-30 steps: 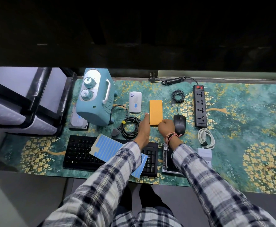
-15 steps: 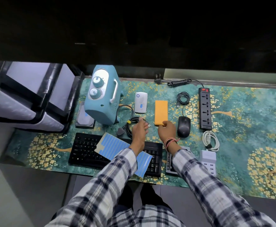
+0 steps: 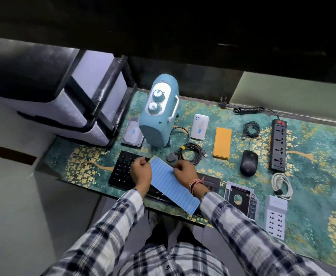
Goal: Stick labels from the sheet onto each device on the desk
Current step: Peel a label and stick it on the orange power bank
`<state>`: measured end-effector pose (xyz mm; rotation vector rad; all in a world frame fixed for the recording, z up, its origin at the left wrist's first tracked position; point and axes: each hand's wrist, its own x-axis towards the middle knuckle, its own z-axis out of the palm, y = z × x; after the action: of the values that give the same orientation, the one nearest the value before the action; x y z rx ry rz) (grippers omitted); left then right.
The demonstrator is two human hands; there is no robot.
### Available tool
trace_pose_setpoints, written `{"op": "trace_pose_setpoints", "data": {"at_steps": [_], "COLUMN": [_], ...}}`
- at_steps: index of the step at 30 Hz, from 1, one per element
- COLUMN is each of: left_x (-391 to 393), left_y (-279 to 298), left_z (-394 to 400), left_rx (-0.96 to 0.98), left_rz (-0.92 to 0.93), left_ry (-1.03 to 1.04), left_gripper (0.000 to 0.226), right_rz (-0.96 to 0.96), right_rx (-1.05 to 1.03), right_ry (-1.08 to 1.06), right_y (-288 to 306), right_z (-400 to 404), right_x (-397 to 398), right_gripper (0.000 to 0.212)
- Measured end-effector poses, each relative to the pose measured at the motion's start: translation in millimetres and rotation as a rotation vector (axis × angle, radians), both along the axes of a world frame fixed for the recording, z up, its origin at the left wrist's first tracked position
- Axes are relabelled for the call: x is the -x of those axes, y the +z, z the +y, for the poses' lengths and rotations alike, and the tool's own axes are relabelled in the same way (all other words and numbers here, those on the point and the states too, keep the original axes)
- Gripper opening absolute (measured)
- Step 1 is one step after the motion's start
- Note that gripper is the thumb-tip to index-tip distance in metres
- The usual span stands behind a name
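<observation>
I had both hands down at the blue-striped label sheet (image 3: 171,185), which lay slanted across the black keyboard (image 3: 123,168) at the near edge of the desk. My left hand (image 3: 141,172) curled its fingers onto the sheet's left edge to pin it flat, while my right hand (image 3: 184,172) bent its fingers at the right edge, apparently picking at a label; whether one had lifted I could not tell. Holding the sheet on the keyboard kept it steady and close. Half a second earlier my hands had been farther out, at the near end of the flat orange rectangular device (image 3: 222,143); now that device lay alone, and I saw no label on its top. The white pocket router (image 3: 199,127) and the grey hard drive (image 3: 133,134) each showed a small blue label.
</observation>
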<state>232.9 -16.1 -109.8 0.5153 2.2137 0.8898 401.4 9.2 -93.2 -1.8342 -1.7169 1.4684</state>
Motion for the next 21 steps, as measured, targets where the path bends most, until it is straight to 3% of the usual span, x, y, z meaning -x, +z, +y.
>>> {"op": "trace_pose_setpoints", "data": {"at_steps": [4,8,15,21], "left_x": [29.0,34.8,41.7,48.9], "left_y": [-14.9,-10.9,-8.5,-6.4], "left_z": [-16.8,-22.2,-23.4,-22.6], "left_rx": [0.173,0.155,0.091,0.038], "left_rz": [0.050,0.033,-0.028,-0.202], "left_ry": [-0.229,-0.345,-0.372,-0.334], "left_gripper": [0.047,0.053,0.030,0.023], "right_rz": [-0.061,-0.117,-0.170,-0.197], "right_rx": [0.008,-0.016,-0.021,-0.042], "right_ry": [0.158,0.206,0.189,0.175], "right_y": [-3.6,-3.6,-4.0,-3.4], "right_z": [-9.9,-16.9,-21.2,-21.3], "right_x": [15.8,23.2,27.6,33.2], "right_gripper": [0.026,0.034,0.035,0.036]}}
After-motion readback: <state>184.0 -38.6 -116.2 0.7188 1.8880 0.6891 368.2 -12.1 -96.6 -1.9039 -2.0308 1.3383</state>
